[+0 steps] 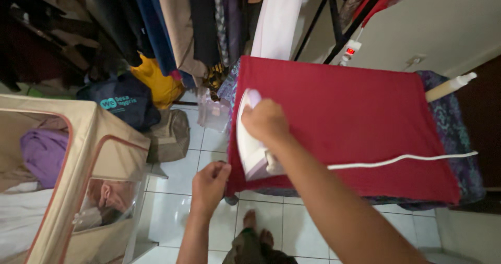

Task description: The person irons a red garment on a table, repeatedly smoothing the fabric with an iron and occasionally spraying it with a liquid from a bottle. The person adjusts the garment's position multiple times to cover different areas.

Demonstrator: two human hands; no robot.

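A red cloth (344, 123) lies spread flat over an ironing board with a dark patterned cover (459, 133). My right hand (266, 122) grips the handle of a white and lilac iron (249, 144) that rests on the cloth near its left edge. A white cord (402, 160) runs from the iron to the right across the cloth. My left hand (210, 183) pinches the cloth's near left corner at the board's edge.
A beige fabric storage box (78, 191) with folded clothes stands at the left. Hanging garments (177, 24) fill the rack above, bags lie beneath them. A white power strip (350, 50) with a red light hangs behind the board. A spray bottle (449, 86) sits at the right. My foot shows on white tiles.
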